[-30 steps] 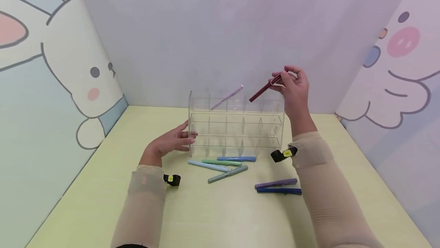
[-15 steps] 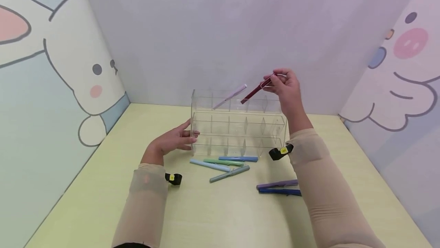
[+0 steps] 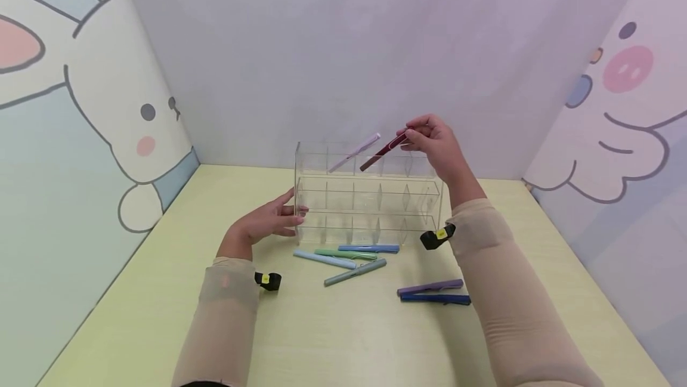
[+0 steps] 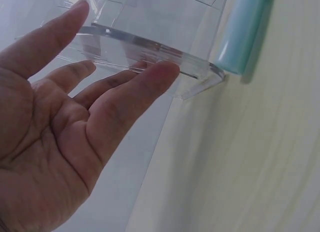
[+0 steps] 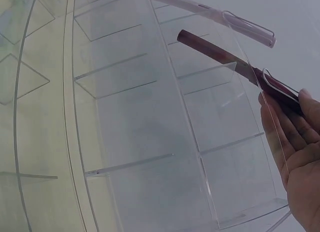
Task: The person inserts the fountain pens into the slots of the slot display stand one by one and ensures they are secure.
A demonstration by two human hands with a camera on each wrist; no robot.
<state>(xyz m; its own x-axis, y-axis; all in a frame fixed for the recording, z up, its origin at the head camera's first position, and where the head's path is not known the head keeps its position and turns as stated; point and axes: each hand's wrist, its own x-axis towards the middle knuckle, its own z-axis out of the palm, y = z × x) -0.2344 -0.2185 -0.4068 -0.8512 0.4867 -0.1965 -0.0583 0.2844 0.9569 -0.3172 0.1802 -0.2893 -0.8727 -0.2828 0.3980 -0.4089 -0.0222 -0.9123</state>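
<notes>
A clear acrylic pen stand with three tiers of compartments stands upright on the table. My left hand is at its left end, fingers fairly straight and fingertips at the side panel. With thumb and fingers, my right hand pinches a dark red pen by its clip end. That pen slants down to the left, its lower end over the top tier. A pale lilac pen leans in the top tier, just left of the red one; both clips show in the right wrist view.
Several pens lie before the stand: light blue, green, blue and grey-green. Farther right are a purple pen and a dark blue pen. A pale wall rises behind the stand.
My right hand has moved left and slightly down with the dark red pen, bringing its lower end close to the lilac pen. My left hand has stayed at the stand's side.
</notes>
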